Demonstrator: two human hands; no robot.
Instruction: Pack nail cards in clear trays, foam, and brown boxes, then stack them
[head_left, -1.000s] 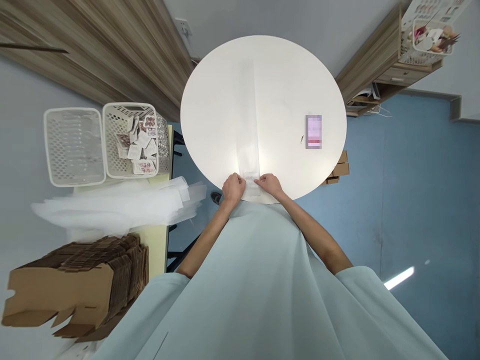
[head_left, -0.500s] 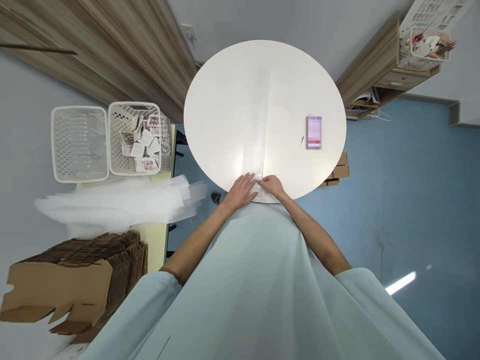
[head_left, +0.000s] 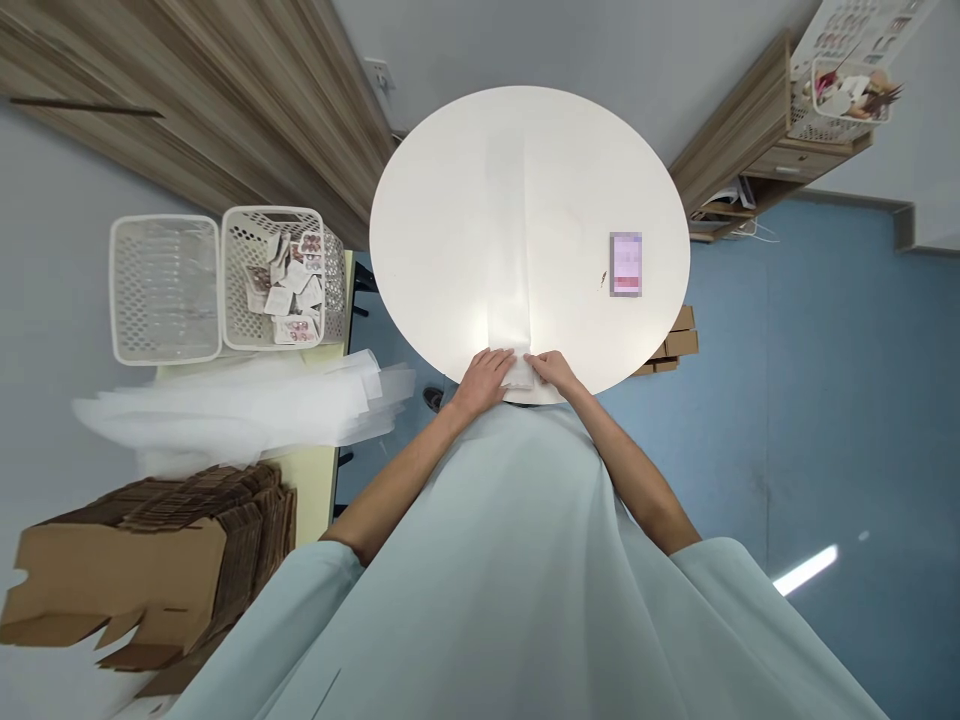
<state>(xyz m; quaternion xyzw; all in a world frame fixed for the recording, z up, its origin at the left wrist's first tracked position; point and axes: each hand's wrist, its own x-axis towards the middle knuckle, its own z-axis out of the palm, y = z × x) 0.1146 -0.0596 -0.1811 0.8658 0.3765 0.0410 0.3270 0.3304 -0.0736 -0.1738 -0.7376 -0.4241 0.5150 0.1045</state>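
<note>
Centre frame: film strip [head_left: 508, 240], mid-fold I guess
Left hand [head_left: 482, 383] spread flat, right hand [head_left: 553, 371] pinching its edge; next fold wants careful lining-up

Even, fairly bright light leaves soft glare on the near part of the white round tabletop [head_left: 435, 230] (the translucent strip [head_left: 508, 240] nearly washes out); a streak gleams off the blue floor [head_left: 832, 350] at right. Wide-angle distortion stretches the edges; mosaic hides the phone-shaped item [head_left: 625, 265].
</note>
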